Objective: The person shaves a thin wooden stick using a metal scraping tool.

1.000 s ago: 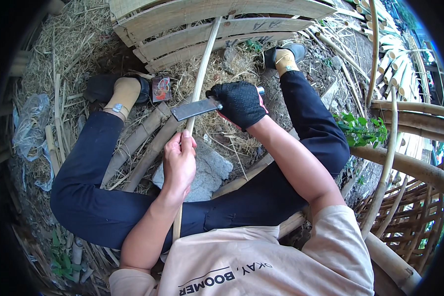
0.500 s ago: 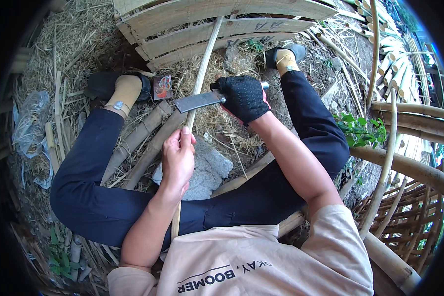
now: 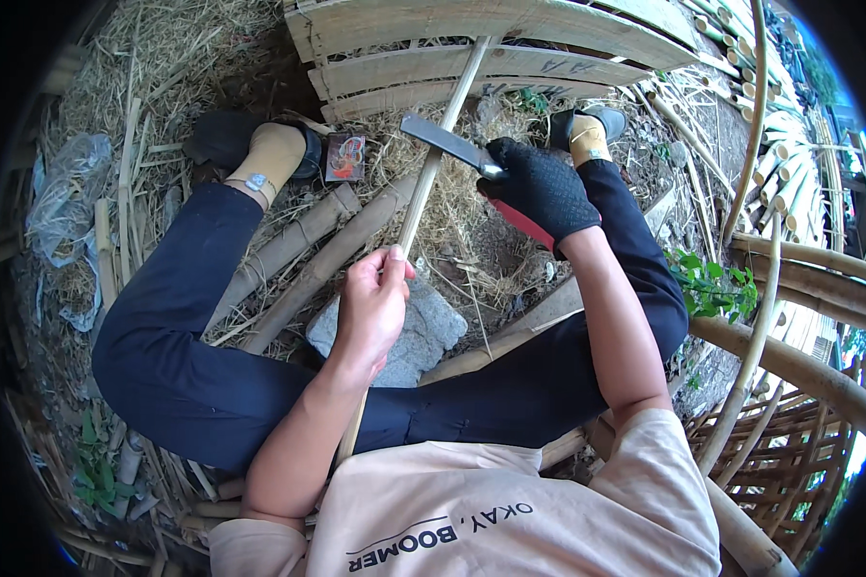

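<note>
A long pale bamboo strip (image 3: 420, 200) slants from beside my waist up to a wooden crate. My bare left hand (image 3: 373, 306) is closed round the strip's lower part, thumb along it. On my right hand (image 3: 541, 192) is a black glove with a red underside, its fingers wrapped round the handle of a broad-bladed knife (image 3: 449, 144). The flat metal blade lies across the strip, well above my left hand. The glove hides most of the handle. Beneath my left hand, a grey stone (image 3: 423, 332) sits on the ground between my legs.
The slatted wooden crate (image 3: 491, 62) stands ahead. Bamboo poles (image 3: 329, 255) lie by my left leg, near a small dark packet (image 3: 345, 157). Crumpled clear plastic (image 3: 67, 197) is far left. Bamboo rails (image 3: 789, 356), a woven basket (image 3: 789, 462) and stacked bamboo (image 3: 784, 183) are at right.
The knife has moved away from me along the strip, toward the crate, its blade now angled the other way. My left hand keeps its hold on the strip. The whole view has shifted slightly.
</note>
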A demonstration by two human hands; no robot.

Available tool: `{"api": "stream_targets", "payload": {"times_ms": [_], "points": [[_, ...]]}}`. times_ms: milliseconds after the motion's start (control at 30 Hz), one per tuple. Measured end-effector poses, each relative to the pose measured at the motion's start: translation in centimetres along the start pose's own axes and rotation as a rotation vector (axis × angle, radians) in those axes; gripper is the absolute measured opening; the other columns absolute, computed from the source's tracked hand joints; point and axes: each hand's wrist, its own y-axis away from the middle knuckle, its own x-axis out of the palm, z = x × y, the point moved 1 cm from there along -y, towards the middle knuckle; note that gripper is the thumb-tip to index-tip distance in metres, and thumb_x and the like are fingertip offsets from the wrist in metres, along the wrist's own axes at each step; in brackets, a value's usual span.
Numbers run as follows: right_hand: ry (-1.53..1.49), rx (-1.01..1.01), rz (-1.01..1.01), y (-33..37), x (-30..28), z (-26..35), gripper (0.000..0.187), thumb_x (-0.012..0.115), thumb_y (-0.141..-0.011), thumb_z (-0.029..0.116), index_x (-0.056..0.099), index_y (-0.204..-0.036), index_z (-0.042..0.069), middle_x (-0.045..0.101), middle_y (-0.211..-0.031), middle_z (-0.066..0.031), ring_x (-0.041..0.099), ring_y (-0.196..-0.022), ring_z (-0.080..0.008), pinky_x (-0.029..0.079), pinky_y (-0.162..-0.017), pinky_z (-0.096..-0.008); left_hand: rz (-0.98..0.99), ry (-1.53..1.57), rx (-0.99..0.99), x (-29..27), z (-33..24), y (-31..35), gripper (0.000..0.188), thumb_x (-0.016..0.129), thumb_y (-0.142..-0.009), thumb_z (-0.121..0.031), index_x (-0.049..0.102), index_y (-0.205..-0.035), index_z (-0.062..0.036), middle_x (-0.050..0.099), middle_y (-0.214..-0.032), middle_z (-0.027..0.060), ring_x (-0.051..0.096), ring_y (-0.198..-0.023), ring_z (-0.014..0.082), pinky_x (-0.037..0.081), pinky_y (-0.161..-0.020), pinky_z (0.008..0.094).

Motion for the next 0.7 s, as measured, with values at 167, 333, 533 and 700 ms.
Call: {"api": "stream_targets", "payload": {"times_ms": [167,333,533,700], "points": [[0.224,0.082,0.017,2.8,-3.8,-2.0,0.041,0.074,-0.079,0.049,0.074,-0.101,0.014,0.072,-0.089,-0.0172,0.071,-0.086,-0.036,0.055,-0.077,-0.0451,0.004,-0.02,0.025,0.2,0.0,-0.1,0.032,0.044,-0.109,-0.029,0.053,-0.086,-0.009,0.035,-0.059,-0.0108,0.027,-0.046,-0.0008,0.019,-0.041,0.0205],[0.244,0.229,-0.04,2.3,-3.8,-3.5,0.048,0.077,-0.079,0.052,0.075,-0.11,0.016,0.073,-0.094,-0.0166,0.07,-0.088,-0.0368,0.055,-0.079,-0.0433,0.011,0.006,0.015,0.3,0.0,-0.1,0.032,0.044,-0.109,-0.029,0.054,-0.087,-0.0087,0.035,-0.059,-0.0109,0.026,-0.046,-0.0006,0.019,-0.041,0.0208],[-0.024,-0.037,0.057,3.1,-1.1,0.9,0.03,0.077,-0.082,0.037,0.073,-0.102,0.016,0.072,-0.085,-0.0155,0.07,-0.081,-0.0348,0.054,-0.072,-0.043,0.005,0.031,-0.043,0.5,-0.3,-0.3,0.031,0.044,-0.109,-0.029,0.054,-0.087,-0.0089,0.034,-0.059,-0.0116,0.026,-0.046,-0.0012,0.019,-0.04,0.0205],[0.017,-0.052,0.111,2.8,0.8,2.8,0.024,0.073,-0.081,0.03,0.073,-0.099,0.015,0.071,-0.082,-0.0166,0.069,-0.078,-0.038,0.054,-0.071,-0.0466,0.028,0.054,-0.035,0.2,-0.2,-0.3,0.03,0.045,-0.109,-0.029,0.054,-0.088,-0.0094,0.034,-0.06,-0.0121,0.025,-0.047,-0.0017,0.018,-0.041,0.0195]]}}
